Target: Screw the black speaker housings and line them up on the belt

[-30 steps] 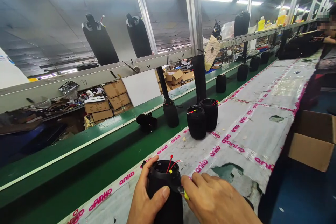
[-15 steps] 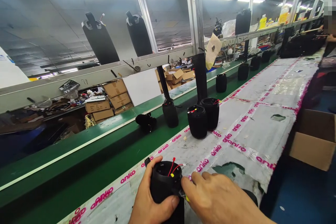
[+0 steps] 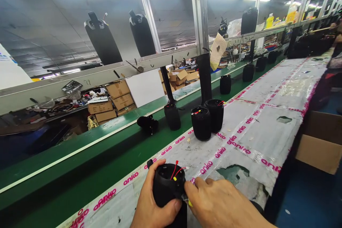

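Note:
My left hand (image 3: 152,203) is wrapped around a black cylindrical speaker body (image 3: 168,185) at the bottom centre of the view. Red and yellow wires (image 3: 176,171) stick out of its open top. My right hand (image 3: 221,205) presses against the speaker's right side and pinches a small yellow-tipped tool (image 3: 188,201) at its rim. Both hands sit over the grey table cover with pink "anko" tape (image 3: 240,142).
Two more black speaker bodies (image 3: 207,119) stand together farther up the table. Others (image 3: 172,115) ride the green conveyor (image 3: 107,146), one lying on its side (image 3: 148,124). A cardboard box (image 3: 319,142) sits at the right. Another person's arm (image 3: 338,39) shows at far right.
My hands and the speaker have shifted slightly up the view and to the right. The grip looks the same.

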Demonstrator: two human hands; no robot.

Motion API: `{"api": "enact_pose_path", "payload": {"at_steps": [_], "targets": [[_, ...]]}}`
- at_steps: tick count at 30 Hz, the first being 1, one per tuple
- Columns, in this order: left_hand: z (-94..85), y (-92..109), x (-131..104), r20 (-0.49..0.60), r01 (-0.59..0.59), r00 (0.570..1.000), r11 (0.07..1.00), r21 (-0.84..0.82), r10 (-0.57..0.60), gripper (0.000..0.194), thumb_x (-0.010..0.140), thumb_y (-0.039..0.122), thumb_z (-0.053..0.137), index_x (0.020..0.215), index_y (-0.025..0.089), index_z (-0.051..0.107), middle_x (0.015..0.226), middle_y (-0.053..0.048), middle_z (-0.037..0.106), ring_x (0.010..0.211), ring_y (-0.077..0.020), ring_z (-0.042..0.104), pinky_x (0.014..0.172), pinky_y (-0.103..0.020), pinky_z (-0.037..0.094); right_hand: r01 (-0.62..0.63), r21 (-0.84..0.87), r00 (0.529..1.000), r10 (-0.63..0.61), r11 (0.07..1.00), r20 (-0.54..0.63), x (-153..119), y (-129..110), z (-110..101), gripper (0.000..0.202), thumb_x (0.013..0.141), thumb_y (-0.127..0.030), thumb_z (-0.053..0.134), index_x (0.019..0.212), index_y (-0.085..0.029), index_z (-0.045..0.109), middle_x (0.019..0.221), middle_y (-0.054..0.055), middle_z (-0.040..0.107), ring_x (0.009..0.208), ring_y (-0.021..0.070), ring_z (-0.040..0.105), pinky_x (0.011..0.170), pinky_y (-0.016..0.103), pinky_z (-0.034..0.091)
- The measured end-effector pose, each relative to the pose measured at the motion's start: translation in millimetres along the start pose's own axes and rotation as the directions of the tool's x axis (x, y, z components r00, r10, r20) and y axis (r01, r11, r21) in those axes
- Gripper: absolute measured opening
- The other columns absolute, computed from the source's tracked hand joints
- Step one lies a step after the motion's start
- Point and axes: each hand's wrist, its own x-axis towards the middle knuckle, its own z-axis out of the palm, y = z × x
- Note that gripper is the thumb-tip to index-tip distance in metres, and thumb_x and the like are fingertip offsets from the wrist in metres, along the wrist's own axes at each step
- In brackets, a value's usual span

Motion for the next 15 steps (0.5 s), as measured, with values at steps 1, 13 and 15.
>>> {"api": "enact_pose_path", "payload": {"at_steps": [1, 13, 15], "targets": [[0.0, 0, 0, -0.003, -0.003, 1.0, 1.0, 0.003, 0.003, 0.078, 0.061, 0.042, 0.076, 0.133, 0.023, 0.053, 0.12, -0.008, 0.073, 0.11, -0.0342, 0.067, 0.099, -0.043, 0.046, -0.006, 0.006, 1.0, 0.006, 1.0, -0.006, 2, -1, 0, 0.029, 0.069, -0.009, 0.057, 0.09, -0.026, 0.044, 0.066, -0.003, 0.062, 0.045, 0.0182, 0.059, 0.047, 0.039, 0.01], [-7.3, -7, 5, 0.186, 0.048, 0.983, 0.974, -0.219, -0.007, 0.091, 0.061, 0.058, 0.085, 0.138, 0.024, 0.051, 0.112, -0.007, 0.076, 0.096, -0.0293, 0.069, 0.086, -0.036, 0.05, -0.01, 0.096, 0.999, 0.014, 0.995, -0.035, -5, -1, 12, 0.024, 0.082, -0.013, 0.06, 0.093, -0.027, 0.044, 0.072, -0.005, 0.064, 0.054, 0.0174, 0.064, 0.046, 0.037, 0.026], [-9.6, -8, 4, 0.192, 0.081, 0.981, 0.968, -0.239, -0.035, 0.092, 0.063, 0.061, 0.085, 0.139, 0.024, 0.049, 0.118, -0.008, 0.074, 0.102, -0.0296, 0.068, 0.089, -0.036, 0.049, -0.019, 0.081, 1.0, 0.02, 0.997, -0.021, -6, -1, 13, 0.026, 0.083, -0.012, 0.059, 0.094, -0.027, 0.042, 0.073, -0.005, 0.063, 0.055, 0.0178, 0.064, 0.047, 0.037, 0.026]]}}
